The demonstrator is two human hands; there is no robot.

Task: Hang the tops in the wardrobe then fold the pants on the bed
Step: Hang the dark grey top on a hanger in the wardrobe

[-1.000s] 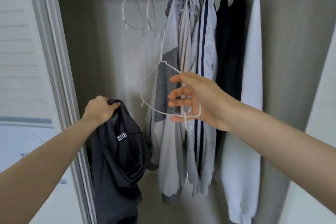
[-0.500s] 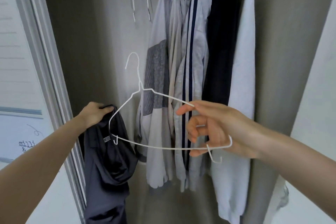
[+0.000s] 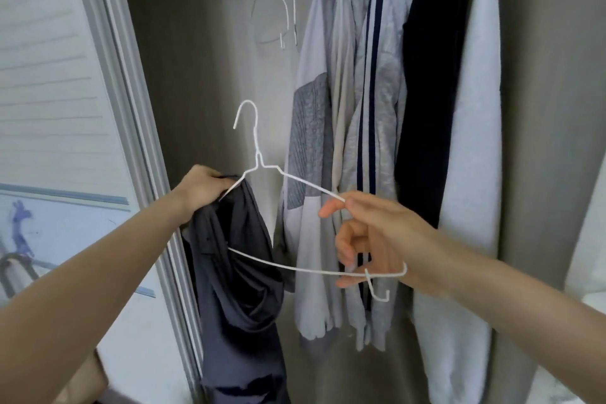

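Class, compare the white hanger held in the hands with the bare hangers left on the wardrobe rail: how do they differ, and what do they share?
1. The white hanger is off the rail, pinched by the right hand; the bare hangers hang from above.
2. The white hanger faces us broadside, its left end at the dark top; the bare hangers show edge-on and touch no clothing.
Shared: both are thin wire and carry no garment.

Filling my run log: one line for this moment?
left hand: grips dark grey top | right hand: holds white wire hanger | hanger entering top
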